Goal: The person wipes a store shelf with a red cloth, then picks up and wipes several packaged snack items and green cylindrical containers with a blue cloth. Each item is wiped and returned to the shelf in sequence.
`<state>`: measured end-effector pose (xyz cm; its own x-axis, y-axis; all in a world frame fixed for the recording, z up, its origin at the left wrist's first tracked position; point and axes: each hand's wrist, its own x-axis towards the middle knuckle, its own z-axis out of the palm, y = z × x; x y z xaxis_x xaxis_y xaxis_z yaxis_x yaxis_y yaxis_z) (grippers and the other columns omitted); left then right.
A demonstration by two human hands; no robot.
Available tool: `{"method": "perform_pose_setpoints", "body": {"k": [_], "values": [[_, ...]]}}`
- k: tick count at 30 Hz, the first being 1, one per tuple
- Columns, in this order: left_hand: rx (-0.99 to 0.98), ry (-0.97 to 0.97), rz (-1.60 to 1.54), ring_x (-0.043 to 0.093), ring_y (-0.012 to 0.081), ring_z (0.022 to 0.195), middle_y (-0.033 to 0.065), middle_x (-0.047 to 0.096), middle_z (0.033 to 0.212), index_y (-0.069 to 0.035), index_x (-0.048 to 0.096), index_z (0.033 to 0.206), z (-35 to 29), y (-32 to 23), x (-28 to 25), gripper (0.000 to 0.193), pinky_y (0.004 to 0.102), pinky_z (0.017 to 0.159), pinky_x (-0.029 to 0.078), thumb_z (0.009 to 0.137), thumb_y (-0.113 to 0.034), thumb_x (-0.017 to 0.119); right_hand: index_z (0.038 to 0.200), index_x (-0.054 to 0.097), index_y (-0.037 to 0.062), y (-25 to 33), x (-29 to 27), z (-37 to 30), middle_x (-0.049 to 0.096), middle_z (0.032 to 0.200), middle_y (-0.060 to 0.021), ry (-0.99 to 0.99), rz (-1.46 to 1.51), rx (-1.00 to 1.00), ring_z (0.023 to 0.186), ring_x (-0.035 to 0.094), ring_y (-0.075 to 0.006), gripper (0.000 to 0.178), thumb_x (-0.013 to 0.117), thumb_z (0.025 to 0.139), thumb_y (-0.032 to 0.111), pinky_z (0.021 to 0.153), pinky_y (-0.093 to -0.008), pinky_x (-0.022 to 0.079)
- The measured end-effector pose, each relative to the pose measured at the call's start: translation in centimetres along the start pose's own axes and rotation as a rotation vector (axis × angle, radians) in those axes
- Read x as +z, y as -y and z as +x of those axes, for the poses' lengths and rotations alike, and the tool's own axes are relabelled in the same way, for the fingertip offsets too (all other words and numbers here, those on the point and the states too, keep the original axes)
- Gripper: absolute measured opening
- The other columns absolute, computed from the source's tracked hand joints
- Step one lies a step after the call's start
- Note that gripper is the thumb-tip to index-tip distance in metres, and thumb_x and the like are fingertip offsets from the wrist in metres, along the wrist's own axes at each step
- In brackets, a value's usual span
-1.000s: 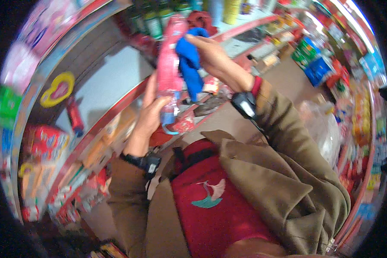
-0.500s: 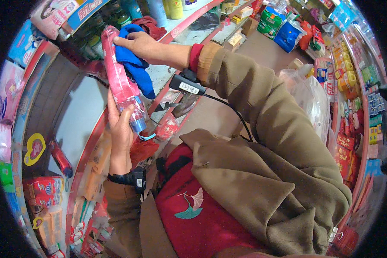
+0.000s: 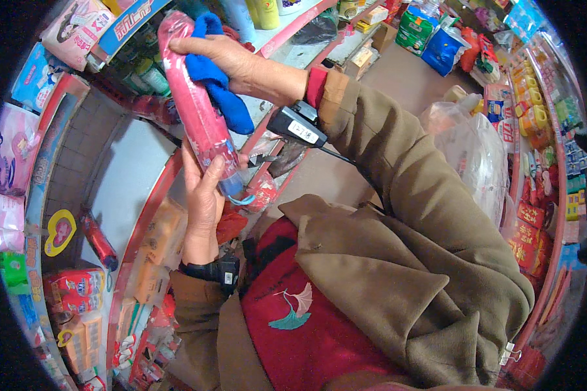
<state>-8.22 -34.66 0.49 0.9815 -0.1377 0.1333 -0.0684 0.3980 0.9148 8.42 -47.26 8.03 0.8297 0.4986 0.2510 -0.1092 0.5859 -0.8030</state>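
A folded pink umbrella (image 3: 198,107) in a clear sleeve slants across the upper left, its blue handle and light-blue wrist loop at the lower end. My left hand (image 3: 204,189) is closed round the umbrella near the handle, thumb on the near side. My right hand (image 3: 231,63) grips the upper part, its thumb lying over the pink cover. Bunched between the right hand and the umbrella is a blue cloth (image 3: 223,94), one end dangling beside the pink cover.
Behind the umbrella, a shelf holds several bottles (image 3: 265,14). At left, a red wrapped umbrella-like item (image 3: 98,240) lies on a pale shelf board (image 3: 127,163), with red packets (image 3: 78,291) below. Plastic bags (image 3: 469,153) stand by the packed right-hand shelves. Bagged goods (image 3: 442,52) rest on the floor.
Both hands and the umbrella have shifted slightly to the right in the picture. The right hand, with the blue cloth, has moved a little up towards the umbrella's top end.
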Motion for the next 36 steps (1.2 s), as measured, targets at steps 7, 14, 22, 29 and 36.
{"method": "perform_pose_setpoints", "body": {"k": [7, 14, 22, 29, 36], "values": [[-0.146, -0.022, 0.045, 0.054, 0.0121, 0.054, 0.0075, 0.061, 0.079, -0.003, 0.056, 0.107, 0.1, 1.5, 0.0, 0.028, 0.0232, 0.042, 0.037, 0.099, -0.029, 0.058, 0.104, 0.064, 0.0062, -0.1, -0.9, -0.6, 0.07, 0.092, -0.0068, -0.019, 0.059, 0.026, 0.078, 0.069, -0.0177, 0.037, 0.074, 0.087, 0.037, 0.075, -0.0322, 0.058], [-0.074, -0.094, 0.276, 0.052, 0.0095, 0.053, 0.0038, 0.059, 0.071, -0.007, 0.055, 0.105, 0.7, 2.5, 0.9, 0.019, 0.0221, 0.042, 0.036, 0.099, -0.025, 0.058, 0.111, 0.062, 0.0034, -1.3, -0.4, -3.5, 0.068, 0.095, -0.0071, -0.037, 0.029, 0.025, 0.078, 0.067, -0.018, 0.039, 0.074, 0.087, 0.031, 0.071, -0.0345, 0.057], [0.024, -0.144, 0.617, 0.056, 0.0089, 0.062, 0.0029, 0.059, 0.088, -0.005, 0.044, 0.122, 1.4, 2.2, 0.0, 0.033, 0.0261, 0.055, 0.047, 0.095, -0.013, 0.061, 0.122, 0.055, -0.0003, -5.1, -0.3, -6.5, 0.065, 0.105, -0.0076, -0.219, -0.447, -0.045, 0.092, 0.062, -0.0153, 0.059, 0.079, 0.082, 0.036, 0.084, -0.0316, 0.052], [0.138, -0.267, 1.206, 0.063, 0.0497, 0.086, 0.031, 0.064, 0.091, 0.004, 0.038, 0.12, 1.7, 1.9, -0.1, 0.053, 0.0528, 0.071, 0.049, 0.087, -0.023, 0.069, 0.124, 0.052, 0.0012, -7.0, -0.3, -7.5, 0.064, 0.111, -0.0093, -0.265, -0.365, -0.1, 0.1, 0.06, -0.0177, 0.063, 0.083, 0.077, 0.027, 0.091, -0.0347, 0.05], [-0.062, -0.107, 1.008, 0.062, 0.0514, 0.088, 0.0326, 0.063, 0.093, 0.001, 0.041, 0.117, 0.8, 1.5, -0.2, 0.045, 0.0515, 0.071, 0.05, 0.089, -0.023, 0.068, 0.106, 0.064, 0.0068, -3.2, -2.3, -5.4, 0.065, 0.093, -0.0014, -0.411, -0.208, -0.092, 0.081, 0.06, -0.0121, 0.033, 0.073, 0.088, 0.033, 0.072, -0.0321, 0.051]]}}
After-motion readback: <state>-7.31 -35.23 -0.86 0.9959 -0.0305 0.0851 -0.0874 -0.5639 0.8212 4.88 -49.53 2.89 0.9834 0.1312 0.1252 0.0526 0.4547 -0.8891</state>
